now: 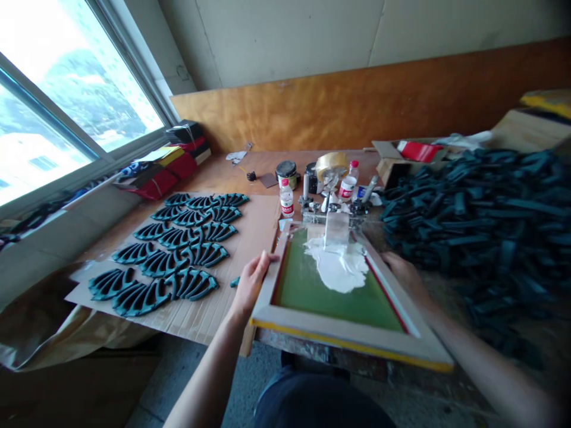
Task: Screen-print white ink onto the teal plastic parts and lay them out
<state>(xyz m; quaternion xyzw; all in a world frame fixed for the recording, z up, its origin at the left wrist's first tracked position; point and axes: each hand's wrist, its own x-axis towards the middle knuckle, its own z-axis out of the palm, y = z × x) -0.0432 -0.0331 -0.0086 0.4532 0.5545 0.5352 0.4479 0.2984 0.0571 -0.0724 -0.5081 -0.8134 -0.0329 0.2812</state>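
A framed screen (330,297) with green mesh tilts up over the table's front edge, its far end at a metal clamp (334,215). White paste (341,270) is spread on the far half of the mesh, and a pale squeegee (336,230) stands in it. My left hand (254,279) is closed on the left side of the frame, thumb on top. On the right side, my right hand (405,276) is at the frame's outer edge, its fingers blurred and partly hidden behind the frame. What lies under the screen is hidden.
Rows of dark green fan-shaped pieces (172,252) lie on cardboard (254,229) at the left. Bottles (286,199), paint cans (286,172) and a tape roll (331,163) stand behind the screen. Dark strips (482,214) are heaped at the right.
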